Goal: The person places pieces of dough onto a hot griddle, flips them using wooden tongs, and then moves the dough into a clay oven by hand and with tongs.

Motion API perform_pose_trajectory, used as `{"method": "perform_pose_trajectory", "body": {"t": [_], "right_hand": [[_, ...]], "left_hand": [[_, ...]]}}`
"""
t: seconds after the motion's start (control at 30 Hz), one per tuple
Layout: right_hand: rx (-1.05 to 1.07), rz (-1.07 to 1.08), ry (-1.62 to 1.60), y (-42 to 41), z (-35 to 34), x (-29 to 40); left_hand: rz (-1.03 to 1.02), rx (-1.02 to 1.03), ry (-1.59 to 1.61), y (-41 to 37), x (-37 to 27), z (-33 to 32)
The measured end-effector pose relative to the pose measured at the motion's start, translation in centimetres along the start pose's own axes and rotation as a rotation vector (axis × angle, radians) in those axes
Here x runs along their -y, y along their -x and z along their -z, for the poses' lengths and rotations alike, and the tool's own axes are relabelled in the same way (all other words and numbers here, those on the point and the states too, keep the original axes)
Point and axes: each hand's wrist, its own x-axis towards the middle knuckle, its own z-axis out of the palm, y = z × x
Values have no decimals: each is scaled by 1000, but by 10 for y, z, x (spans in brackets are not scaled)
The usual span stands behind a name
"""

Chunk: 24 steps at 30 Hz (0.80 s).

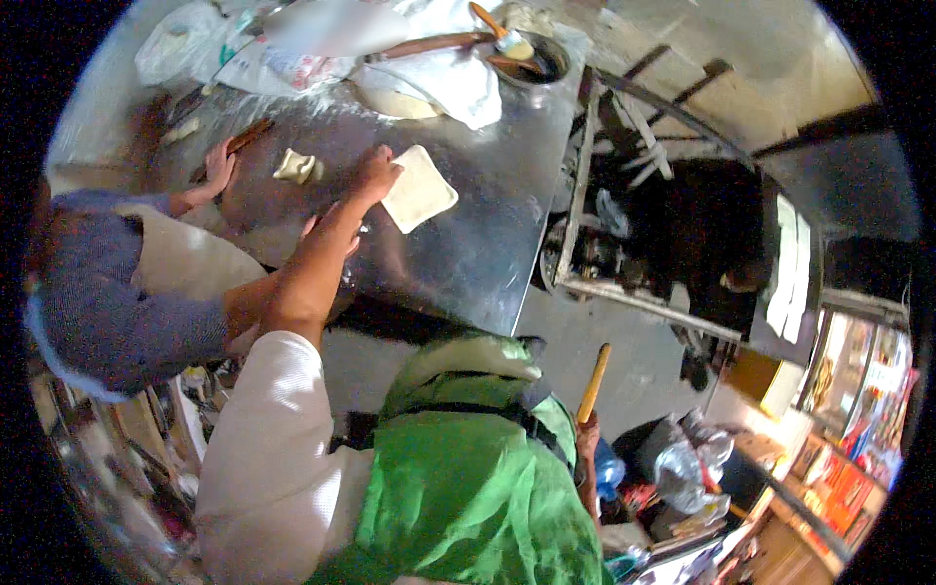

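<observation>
My left hand (377, 176) grips the left corner of a flat, squarish sheet of dough (420, 190). The sheet lies on a dark, smooth worktable (490, 241), and I cannot tell whether that corner is lifted. Down at my right side, beyond my green apron (453, 482), my right hand (587, 433) is closed around one end of a wooden rolling pin (596, 380), which points up and away from me. A small folded piece of dough (295, 167) rests on the table to the left of my left hand.
At left, a co-worker's hand (218, 170) rests by a wooden rolling pin (248, 136); another hand (352, 245) is partly behind my forearm. Cloth-covered dough (402, 102) and a metal pot (552, 62) with a brush (512, 40) stand at the back. A metal frame (585, 175) adjoins the table's right edge.
</observation>
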Motion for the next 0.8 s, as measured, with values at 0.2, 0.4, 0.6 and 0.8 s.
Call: {"method": "perform_pose_trajectory", "body": {"t": [0.2,0.4,0.6,0.8], "right_hand": [[101,-350,-224,26,16,-3],[187,-386,-129,36,-15,-58],[180,-265,2,25,-28,-53],[196,-319,-446,5,2,63]], "left_hand": [[-190,240,276,16,-43,34],[26,351,1103,52,-150,80],[286,238,1114,46,-119,37],[-136,7,565,71,-49,-22]]}}
